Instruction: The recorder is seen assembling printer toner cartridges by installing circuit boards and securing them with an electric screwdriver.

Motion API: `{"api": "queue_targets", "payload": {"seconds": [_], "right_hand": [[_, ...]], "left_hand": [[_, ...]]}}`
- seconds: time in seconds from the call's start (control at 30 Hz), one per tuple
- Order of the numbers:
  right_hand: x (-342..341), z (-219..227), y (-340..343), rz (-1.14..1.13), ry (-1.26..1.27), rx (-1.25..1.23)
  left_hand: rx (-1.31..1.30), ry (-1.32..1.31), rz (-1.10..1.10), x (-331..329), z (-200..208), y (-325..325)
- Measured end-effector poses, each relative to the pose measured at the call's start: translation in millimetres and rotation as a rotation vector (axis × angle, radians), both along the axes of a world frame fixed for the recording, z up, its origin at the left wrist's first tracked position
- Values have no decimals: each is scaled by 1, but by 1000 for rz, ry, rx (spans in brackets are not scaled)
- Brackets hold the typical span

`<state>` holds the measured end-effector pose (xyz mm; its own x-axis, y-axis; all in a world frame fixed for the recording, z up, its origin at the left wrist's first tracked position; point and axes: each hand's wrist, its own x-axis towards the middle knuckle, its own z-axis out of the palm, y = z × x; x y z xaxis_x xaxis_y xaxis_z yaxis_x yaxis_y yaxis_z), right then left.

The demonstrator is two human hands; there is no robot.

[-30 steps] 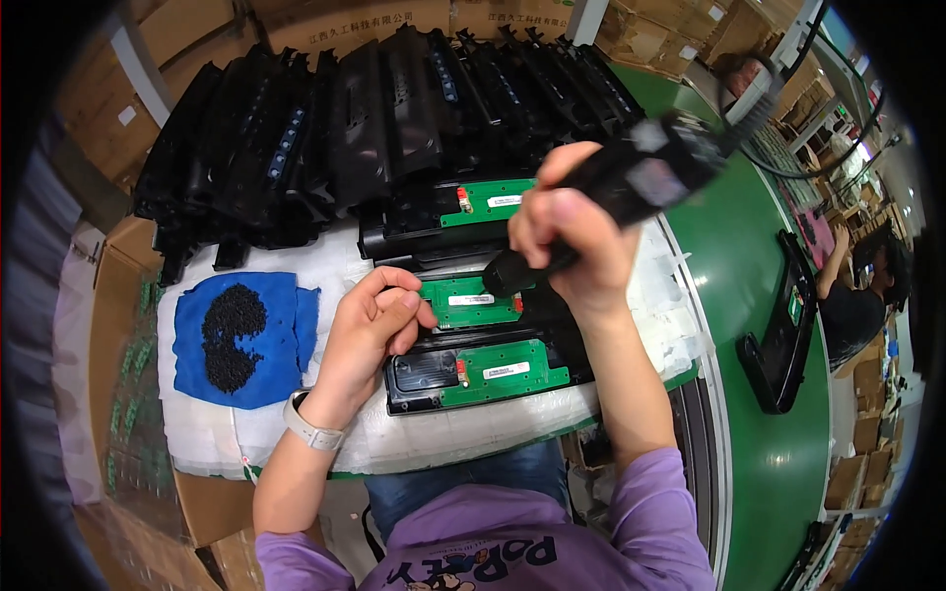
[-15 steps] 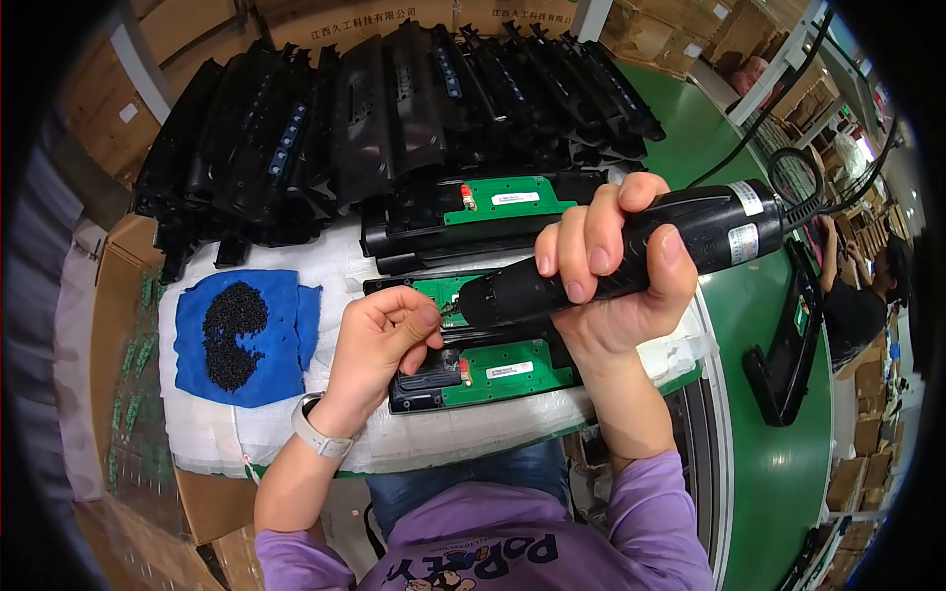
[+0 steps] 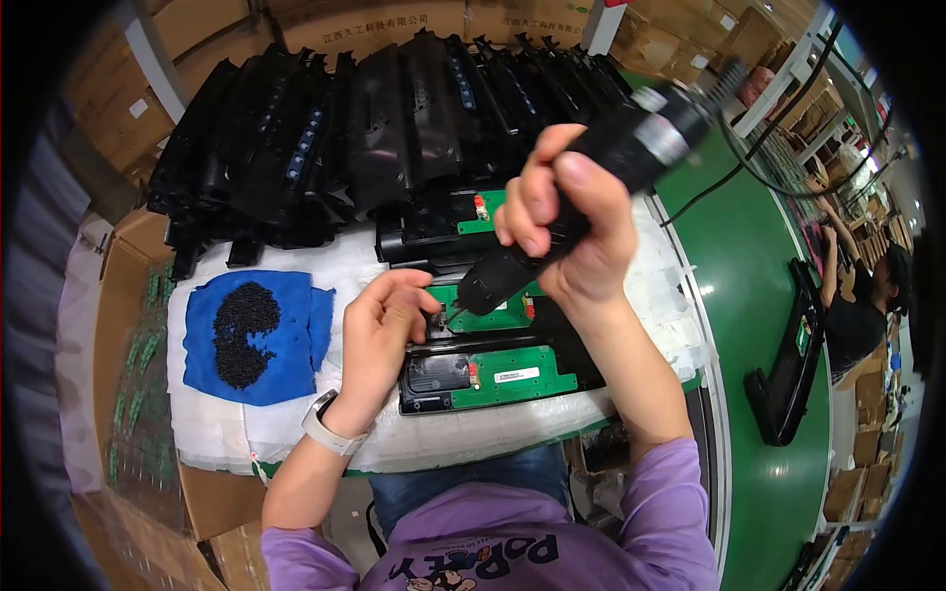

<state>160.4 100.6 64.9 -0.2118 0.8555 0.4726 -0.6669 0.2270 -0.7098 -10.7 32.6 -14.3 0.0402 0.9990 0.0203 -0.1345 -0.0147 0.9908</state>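
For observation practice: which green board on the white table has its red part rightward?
The middle board; upper board and lower board have theirs at left.

The single view is taken from the person's head, by the left one of two fisheye cameras worn side by side. It faces steeply down and a little forward: the wearer's own purple shirt fills the bottom of the frame, the left hand and right hand lie around the middle, and cartons line the top. The lens is close enough for the hands and the white padded worktop to look large, yet wide enough for a co-worker to appear small at the right edge. The long green surface at the right bends along the rim; black rounds off the corners.
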Motion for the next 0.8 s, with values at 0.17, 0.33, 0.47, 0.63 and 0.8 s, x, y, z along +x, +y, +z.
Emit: {"api": "queue_targets", "payload": {"seconds": [0.17, 0.33, 0.47, 0.63, 0.8], "right_hand": [[-13, -5, 16, -70, -371, 106], [-18, -18, 23, -68, -396, 124], [-22, -18, 26, -63, -393, 133], [-24, -21, 29, -52, -455, 146], [-30, -23, 27, -124, -455, 226]], "left_hand": [[-58, -257, 103, -14, -3, 8], [-55, -265, 72, -14, -5, 10], [-100, -275, 77, -13, -1, 10], [-122, -212, 75, -14, -1, 10], [-136, -124, -32, -20, -1, 9]]}}
